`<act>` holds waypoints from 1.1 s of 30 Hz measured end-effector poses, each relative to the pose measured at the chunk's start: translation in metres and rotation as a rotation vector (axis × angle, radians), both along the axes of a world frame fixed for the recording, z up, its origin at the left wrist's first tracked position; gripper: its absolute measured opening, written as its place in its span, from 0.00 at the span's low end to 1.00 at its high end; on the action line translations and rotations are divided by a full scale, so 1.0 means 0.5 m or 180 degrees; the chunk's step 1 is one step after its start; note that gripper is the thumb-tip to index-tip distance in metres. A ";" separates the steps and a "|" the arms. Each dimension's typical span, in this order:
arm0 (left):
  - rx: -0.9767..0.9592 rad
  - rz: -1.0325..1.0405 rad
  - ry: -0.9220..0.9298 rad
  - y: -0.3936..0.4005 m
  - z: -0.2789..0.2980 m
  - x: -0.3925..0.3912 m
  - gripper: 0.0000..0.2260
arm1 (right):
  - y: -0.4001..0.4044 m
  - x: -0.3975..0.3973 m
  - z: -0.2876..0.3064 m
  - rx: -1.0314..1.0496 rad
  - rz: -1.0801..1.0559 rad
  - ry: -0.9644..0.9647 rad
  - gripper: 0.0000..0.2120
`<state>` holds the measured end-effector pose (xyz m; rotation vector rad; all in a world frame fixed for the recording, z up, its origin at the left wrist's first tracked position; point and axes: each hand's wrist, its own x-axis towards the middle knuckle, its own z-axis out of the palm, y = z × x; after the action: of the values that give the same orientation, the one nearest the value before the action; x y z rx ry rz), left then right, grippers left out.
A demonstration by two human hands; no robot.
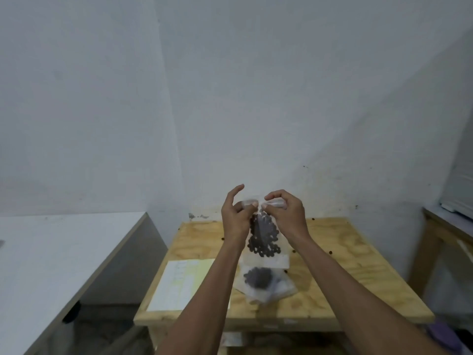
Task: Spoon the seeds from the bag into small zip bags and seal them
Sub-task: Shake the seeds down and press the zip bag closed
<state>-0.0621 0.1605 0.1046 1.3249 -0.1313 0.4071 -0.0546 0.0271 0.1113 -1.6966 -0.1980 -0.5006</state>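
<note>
Clear plastic small bag, part filled with dark seeds, hangs upright in the air from both sets of fingers. Left hand pinches its top edge between thumb and fingertips; right hand pinches the same edge just beside. Below the fingers, another bag of seeds lies on the plywood table, near a sheet of paper.
</note>
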 end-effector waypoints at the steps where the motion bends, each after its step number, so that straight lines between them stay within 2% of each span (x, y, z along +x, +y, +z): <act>1: -0.0063 -0.0059 0.0035 0.002 -0.002 -0.010 0.25 | 0.001 -0.007 0.002 0.0017 0.0009 0.0013 0.08; 9: -0.0001 0.0139 0.0088 0.022 -0.005 -0.058 0.18 | 0.015 -0.045 -0.005 0.0156 0.0183 0.0144 0.07; 16: 0.0182 0.0185 -0.0200 0.035 -0.003 -0.081 0.14 | 0.016 -0.060 0.007 0.0468 0.0344 0.0341 0.09; 20: 0.0531 0.0436 -0.0457 0.030 0.002 -0.091 0.18 | 0.015 -0.065 0.021 0.0644 0.0369 0.0422 0.09; 25: 0.1078 0.0383 -0.0665 0.038 0.007 -0.079 0.16 | 0.003 -0.069 0.034 0.0584 0.0468 0.0410 0.07; 28: 0.1091 0.0241 -0.0523 0.039 0.014 -0.078 0.16 | -0.001 -0.070 0.035 0.0507 0.0514 0.0426 0.07; 33: 0.0791 0.0426 -0.0358 0.040 0.006 -0.078 0.14 | 0.000 -0.068 0.029 0.0413 0.0548 0.0498 0.07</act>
<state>-0.1009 0.1805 0.1076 1.5609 -0.1925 0.5939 -0.0887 0.0273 0.1256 -1.5677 -0.1919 -0.2462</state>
